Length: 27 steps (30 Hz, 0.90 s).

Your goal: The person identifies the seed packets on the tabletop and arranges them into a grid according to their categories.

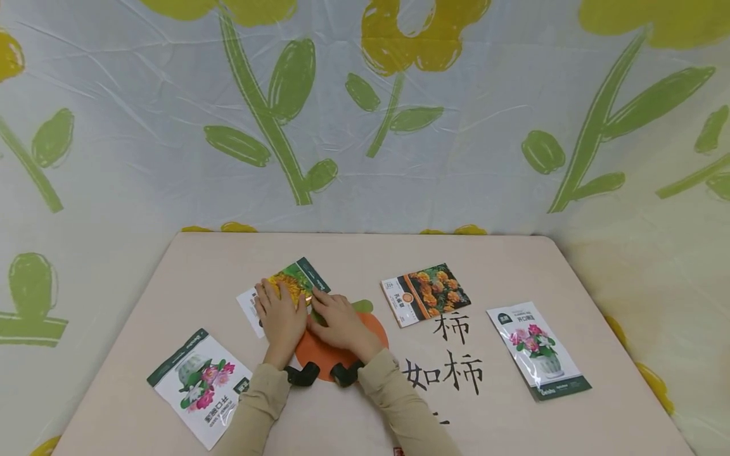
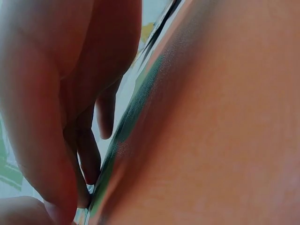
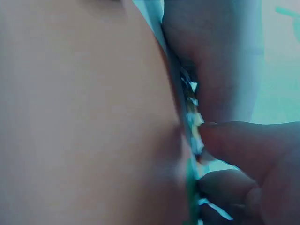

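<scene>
A seed packet point(image 1: 303, 273) with yellow flowers and a dark green band lies tilted on the table's left half. My left hand point(image 1: 283, 324) rests on its lower part, fingers stretched across the printed picture. From the right, my right hand point(image 1: 344, 326) touches the packet's near edge with extended fingertips, its thumb pointing at the left hand. Seen from the left wrist, long fingers point(image 2: 107, 112) reach down to the packet's surface. In the right wrist view, fingers point(image 3: 239, 145) meet the packet edge-on. Both palms partly hide the packet and the orange persimmon print point(image 1: 322, 358) below it.
An orange-flower packet point(image 1: 436, 288) lies right of the hands. Pink-flower packets lie at far right point(image 1: 538, 351) and near left point(image 1: 199, 386), the latter beside my left sleeve. Black characters point(image 1: 463, 370) are printed on the pale pink table point(image 1: 490, 266). A flowered curtain point(image 1: 456, 164) stands behind.
</scene>
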Motion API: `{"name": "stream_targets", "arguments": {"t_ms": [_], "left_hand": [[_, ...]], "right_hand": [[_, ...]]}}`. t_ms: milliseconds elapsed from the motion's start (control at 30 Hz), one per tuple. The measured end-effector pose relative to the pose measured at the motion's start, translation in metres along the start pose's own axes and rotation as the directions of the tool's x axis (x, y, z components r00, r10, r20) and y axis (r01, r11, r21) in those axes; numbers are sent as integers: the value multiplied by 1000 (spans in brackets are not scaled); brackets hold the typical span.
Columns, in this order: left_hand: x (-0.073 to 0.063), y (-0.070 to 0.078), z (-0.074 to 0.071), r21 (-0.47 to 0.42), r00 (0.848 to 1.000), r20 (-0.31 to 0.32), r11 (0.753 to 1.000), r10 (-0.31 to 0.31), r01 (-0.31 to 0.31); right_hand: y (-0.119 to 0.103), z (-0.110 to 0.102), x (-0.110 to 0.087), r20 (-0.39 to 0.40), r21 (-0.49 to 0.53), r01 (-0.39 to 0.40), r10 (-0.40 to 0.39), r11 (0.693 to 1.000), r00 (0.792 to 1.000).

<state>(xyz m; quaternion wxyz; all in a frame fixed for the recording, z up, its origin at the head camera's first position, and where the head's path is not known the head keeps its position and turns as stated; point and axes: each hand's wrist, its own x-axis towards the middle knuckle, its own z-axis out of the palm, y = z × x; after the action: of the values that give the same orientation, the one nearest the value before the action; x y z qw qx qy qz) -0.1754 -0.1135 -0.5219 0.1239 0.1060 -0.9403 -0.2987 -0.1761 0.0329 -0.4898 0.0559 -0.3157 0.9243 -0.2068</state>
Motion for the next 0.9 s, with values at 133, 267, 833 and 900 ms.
{"name": "stream_targets", "arguments": {"t_ms": [133, 267, 833, 900], "left_hand": [[-2, 0, -1, -1, 1000, 13, 1000, 8, -8], [-2, -1, -1, 10, 999, 49, 1000, -1, 1], [0, -4, -4, -9, 998, 58, 1000, 20, -20], [0, -3, -7, -2, 995, 103, 1000, 18, -18]], "right_hand": [[1, 1, -3, -21, 12, 7, -7, 1000, 1000], [2, 0, -5, -13, 47, -3, 4, 999, 1000], [22, -7, -8, -33, 333, 68, -61, 941, 998], [24, -8, -9, -39, 350, 64, -54, 935, 998]]}}
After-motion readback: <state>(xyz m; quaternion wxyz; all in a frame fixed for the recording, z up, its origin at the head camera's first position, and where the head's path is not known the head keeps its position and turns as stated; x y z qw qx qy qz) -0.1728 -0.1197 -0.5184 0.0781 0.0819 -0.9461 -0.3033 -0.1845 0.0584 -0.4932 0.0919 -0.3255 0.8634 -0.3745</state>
